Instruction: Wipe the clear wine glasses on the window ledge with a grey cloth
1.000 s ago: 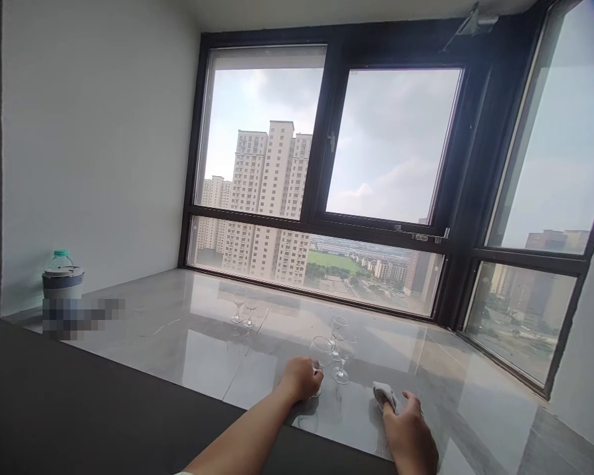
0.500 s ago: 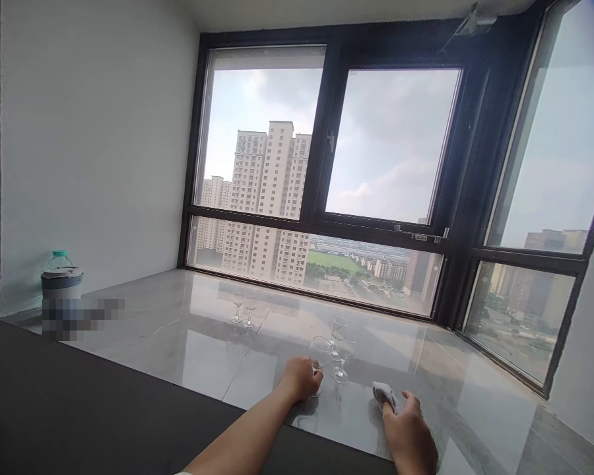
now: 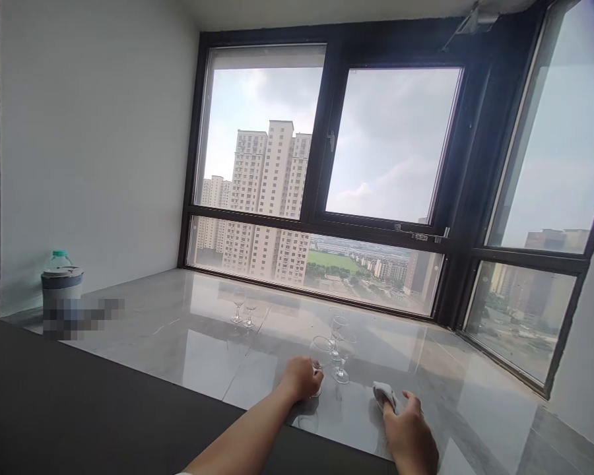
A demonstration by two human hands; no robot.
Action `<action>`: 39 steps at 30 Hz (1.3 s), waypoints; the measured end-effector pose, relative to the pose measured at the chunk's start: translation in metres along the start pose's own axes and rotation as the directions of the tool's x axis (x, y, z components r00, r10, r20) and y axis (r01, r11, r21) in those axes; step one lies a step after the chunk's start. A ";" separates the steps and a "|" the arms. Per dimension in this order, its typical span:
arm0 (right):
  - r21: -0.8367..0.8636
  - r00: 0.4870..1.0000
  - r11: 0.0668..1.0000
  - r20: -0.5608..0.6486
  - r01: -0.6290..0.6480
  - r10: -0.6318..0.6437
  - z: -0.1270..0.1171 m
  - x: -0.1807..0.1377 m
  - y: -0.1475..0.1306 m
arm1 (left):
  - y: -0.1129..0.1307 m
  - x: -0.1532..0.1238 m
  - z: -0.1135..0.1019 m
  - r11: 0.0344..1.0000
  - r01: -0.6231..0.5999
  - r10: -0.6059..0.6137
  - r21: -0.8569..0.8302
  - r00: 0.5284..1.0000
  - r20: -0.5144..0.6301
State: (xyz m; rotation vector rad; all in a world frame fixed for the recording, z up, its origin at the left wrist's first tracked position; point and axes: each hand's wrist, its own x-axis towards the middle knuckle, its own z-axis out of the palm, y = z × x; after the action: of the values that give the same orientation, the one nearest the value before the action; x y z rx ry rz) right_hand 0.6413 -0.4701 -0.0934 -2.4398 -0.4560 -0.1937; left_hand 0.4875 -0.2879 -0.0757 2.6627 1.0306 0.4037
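Fingers closed, my left hand grips a clear stemmed wine glass low down, near the front edge of the glossy grey sill. The glass's bowl shows above my fingers, and part of its foot shows beside them. My right hand is closed around a crumpled whitish cloth, resting on the sill to the right. Just behind the held glass stands another wine glass, with one more glass behind that. Both are upright.
Two smaller stemmed glasses stand farther back, left of centre. By the left wall are a white tub with a grey band and a green-capped bottle. Dark-framed windows border the sill's back and right; its front edge drops off.
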 end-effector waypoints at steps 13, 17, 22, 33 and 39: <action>-0.009 1.000 1.000 0.012 0.004 -0.004 0.004 0.002 0.003 | -0.001 0.001 0.001 1.000 0.004 -0.004 -0.002 1.000 0.019; -0.013 1.000 1.000 0.013 0.007 -0.007 0.003 0.002 0.003 | -0.001 0.000 0.000 1.000 -0.011 0.011 0.000 1.000 0.018; -0.009 1.000 1.000 0.010 0.003 -0.003 0.002 0.002 0.002 | -0.001 0.000 0.001 1.000 -0.023 0.023 0.010 1.000 0.008; -0.004 1.000 1.000 -0.003 0.006 -0.006 -0.001 0.000 0.000 | -0.002 0.001 0.001 1.000 -0.027 0.027 0.012 1.000 -0.007; -0.016 1.000 1.000 0.011 -0.002 0.002 -0.002 -0.001 -0.001 | -0.001 0.000 0.000 0.999 -0.031 0.031 0.023 0.999 -0.015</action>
State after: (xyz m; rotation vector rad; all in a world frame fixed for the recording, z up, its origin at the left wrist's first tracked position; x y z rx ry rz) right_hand 0.6400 -0.4707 -0.0910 -2.4581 -0.4590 -0.1834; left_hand 0.4872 -0.2870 -0.0765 2.7026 1.0050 0.4224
